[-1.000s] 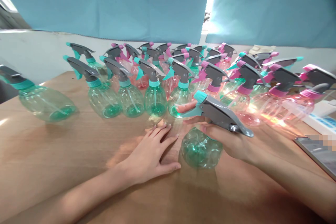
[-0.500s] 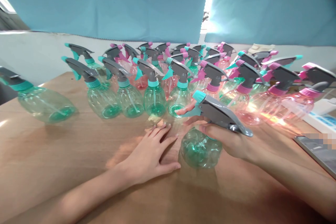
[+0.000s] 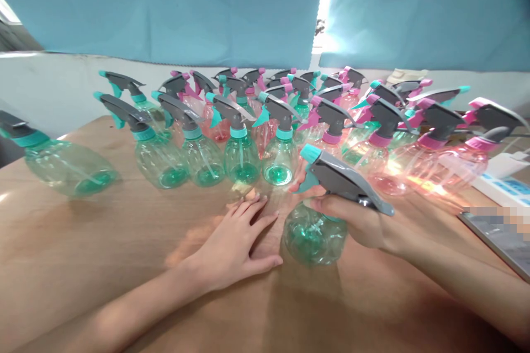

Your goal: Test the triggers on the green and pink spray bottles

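My right hand is wrapped round the neck of a green spray bottle that stands on the wooden table. Its grey head with a teal nozzle points left, and my forefinger is curled on the trigger. My left hand lies flat on the table just left of the bottle, fingers spread, thumb close to the bottle's base. It holds nothing.
Behind my hands stand several rows of green spray bottles and pink spray bottles. One green bottle stands apart at the far left. A white power strip and a dark flat device lie at the right.
My right forefinger has drawn back from stretched out along the nozzle to curled on the trigger. The left hand has stayed flat in place.
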### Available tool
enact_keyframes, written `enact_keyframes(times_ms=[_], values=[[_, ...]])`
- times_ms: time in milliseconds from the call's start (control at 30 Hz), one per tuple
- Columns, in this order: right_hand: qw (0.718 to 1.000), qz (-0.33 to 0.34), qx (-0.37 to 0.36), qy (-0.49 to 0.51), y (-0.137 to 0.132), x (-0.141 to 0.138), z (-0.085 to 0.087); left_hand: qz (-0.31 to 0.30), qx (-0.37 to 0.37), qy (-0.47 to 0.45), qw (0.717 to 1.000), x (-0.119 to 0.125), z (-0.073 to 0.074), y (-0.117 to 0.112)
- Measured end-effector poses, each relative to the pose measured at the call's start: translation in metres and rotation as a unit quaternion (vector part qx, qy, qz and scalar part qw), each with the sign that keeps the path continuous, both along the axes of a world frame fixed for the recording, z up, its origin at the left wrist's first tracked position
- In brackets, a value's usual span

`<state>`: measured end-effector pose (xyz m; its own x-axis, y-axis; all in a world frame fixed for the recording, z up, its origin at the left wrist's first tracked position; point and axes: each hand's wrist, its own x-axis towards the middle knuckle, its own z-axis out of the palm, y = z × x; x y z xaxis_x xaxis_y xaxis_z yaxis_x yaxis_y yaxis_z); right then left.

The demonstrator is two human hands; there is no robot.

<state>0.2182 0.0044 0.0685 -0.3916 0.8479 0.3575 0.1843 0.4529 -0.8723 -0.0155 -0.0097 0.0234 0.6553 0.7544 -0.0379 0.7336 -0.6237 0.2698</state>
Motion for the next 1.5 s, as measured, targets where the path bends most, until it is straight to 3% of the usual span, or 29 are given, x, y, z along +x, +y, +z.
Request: enact_keyframes(times_ms=[100,300,633,900,1200,1500], values=[[0.999,0.009,-0.032,0.023,-0.003,-0.002,0.007,0.004,-0.002,0.002,1.000,0.000,0.000,0.000],[0.999,-0.015,-0.024,0.029,-0.003,-0.005,0.014,0.005,0.004,0.006,1.000,-0.001,-0.001,0.001],[0.998,0.046,-0.010,0.033,-0.001,-0.008,0.009,0.022,0.018,-0.003,1.000,0.000,-0.003,0.000],[0.997,0.017,0.016,0.076,0.003,-0.010,-0.002,0.005,0.040,-0.104,0.994,0.014,-0.008,-0.008],[0.995,-0.005,0.059,0.081,0.003,-0.012,-0.004,0.025,0.000,-0.168,0.985,0.029,-0.007,-0.015],[0.996,0.002,0.028,0.083,0.000,-0.023,-0.004,0.063,-0.021,-0.217,0.974,0.020,0.007,-0.025]])
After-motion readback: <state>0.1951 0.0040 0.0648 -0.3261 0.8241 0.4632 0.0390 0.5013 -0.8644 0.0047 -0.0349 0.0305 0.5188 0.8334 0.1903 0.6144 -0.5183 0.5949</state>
